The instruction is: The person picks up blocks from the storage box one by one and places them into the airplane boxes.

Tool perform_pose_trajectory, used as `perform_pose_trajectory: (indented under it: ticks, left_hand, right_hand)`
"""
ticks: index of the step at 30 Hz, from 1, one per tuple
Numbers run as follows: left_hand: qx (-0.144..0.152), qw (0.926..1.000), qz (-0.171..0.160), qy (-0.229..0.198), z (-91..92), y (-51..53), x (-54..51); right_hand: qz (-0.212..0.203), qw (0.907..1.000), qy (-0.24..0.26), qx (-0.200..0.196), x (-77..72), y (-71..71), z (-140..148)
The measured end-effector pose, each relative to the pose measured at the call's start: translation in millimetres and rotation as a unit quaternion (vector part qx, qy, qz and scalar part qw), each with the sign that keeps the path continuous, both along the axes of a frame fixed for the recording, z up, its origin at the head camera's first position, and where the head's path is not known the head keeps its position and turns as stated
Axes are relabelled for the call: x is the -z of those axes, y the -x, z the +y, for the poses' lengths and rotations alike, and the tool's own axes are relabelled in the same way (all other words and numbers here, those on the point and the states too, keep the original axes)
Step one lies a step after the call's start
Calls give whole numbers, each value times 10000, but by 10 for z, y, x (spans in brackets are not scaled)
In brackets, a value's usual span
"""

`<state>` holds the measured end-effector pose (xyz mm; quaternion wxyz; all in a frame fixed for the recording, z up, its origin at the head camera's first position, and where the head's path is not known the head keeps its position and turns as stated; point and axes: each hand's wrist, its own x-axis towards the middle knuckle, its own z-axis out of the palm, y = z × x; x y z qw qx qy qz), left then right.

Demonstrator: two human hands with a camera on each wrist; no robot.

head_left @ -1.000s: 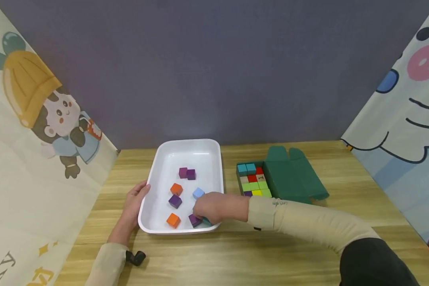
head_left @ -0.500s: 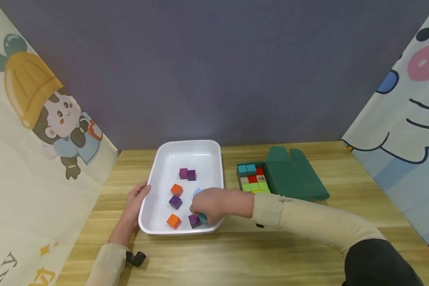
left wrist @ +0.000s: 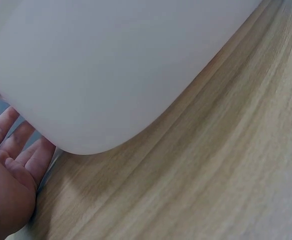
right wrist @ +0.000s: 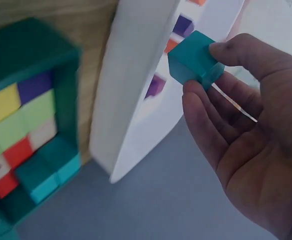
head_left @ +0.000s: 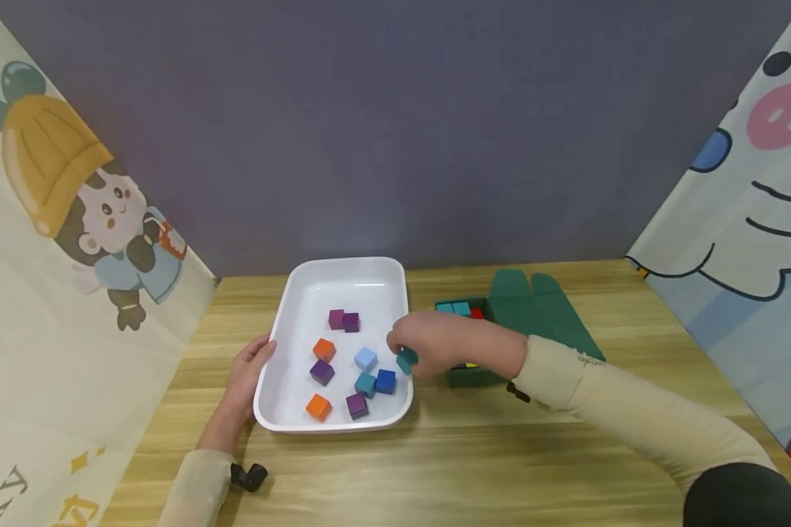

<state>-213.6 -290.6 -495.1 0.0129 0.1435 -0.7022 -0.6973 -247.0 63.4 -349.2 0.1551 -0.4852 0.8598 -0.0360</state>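
Head cam: R hand point(head_left: 433, 342) pinches teal block point(head_left: 406, 360) near right rim of white tray point(head_left: 349, 282); L hand point(head_left: 245, 372) grips tray's left side.
L wrist cam: hand at tray's edge. R wrist cam: block btwn thumb point(right wrist: 241, 48) & fingers point(right wrist: 202, 109), green box point(right wrist: 65, 95) nearby.

The white tray point(head_left: 349, 285) looks like moulded plastic, glossy on its inner floor and smoothly matt on its outer wall. The teal cube point(right wrist: 191, 57) looks like painted wood, smooth with a soft sheen, and the orange cubes point(head_left: 318, 408) share that finish. The green box point(right wrist: 28, 55) appears to be matt cardboard. The tabletop point(head_left: 435, 468) has smooth, streaky wood grain, timber or laminate. The grey backdrop point(head_left: 395, 132) looks like matt cloth; the beige sleeve point(head_left: 633, 410) is creased fabric
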Motion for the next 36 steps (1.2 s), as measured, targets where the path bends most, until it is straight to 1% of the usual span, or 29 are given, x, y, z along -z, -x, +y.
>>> perform_pose_trajectory:
  ticks: [3, 5, 8, 10, 13, 18, 21, 27, 30, 36]
  left_hand:
    - [1, 10000, 41, -5, 1, -3, 15]
    - [12, 10000, 74, 9, 0, -8, 27]
    - [33, 9999, 23, 94, -12, -33, 28]
    - [0, 9999, -33, 157, -24, -55, 28]
    - [-71, 9997, -90, 233, -37, -76, 30]
    - [-36, 9999, -60, 151, -22, -45, 21]
    - [-32, 9999, -85, 138, 1, -19, 4]
    - [-11, 9998, -24, 195, 7, -7, 7]
    - [-36, 9998, 23, 186, 11, -8, 6]
    - [-70, 9999, -24, 135, 13, -12, 8]
  right_hand:
    - [-33, 9995, 258, 192, -49, 58, 183]
    - [-51, 9985, 481, 248, -71, 93, 296]
    - [-14, 9970, 691, 347, -76, 158, 450]
    - [26, 9963, 759, 402, -51, 218, 545]
    - [43, 9954, 723, 631, 10, 331, 689]
    - [-239, 9906, 646, 1185, 41, 511, 912]
    - [-277, 9892, 590, 1315, 31, 597, 1003]
    - [-193, 9866, 460, 1556, 93, 757, 1109]
    - [-210, 9862, 395, 1591, 135, 820, 1151]
    - [-182, 9854, 287, 1666, 217, 915, 1217]
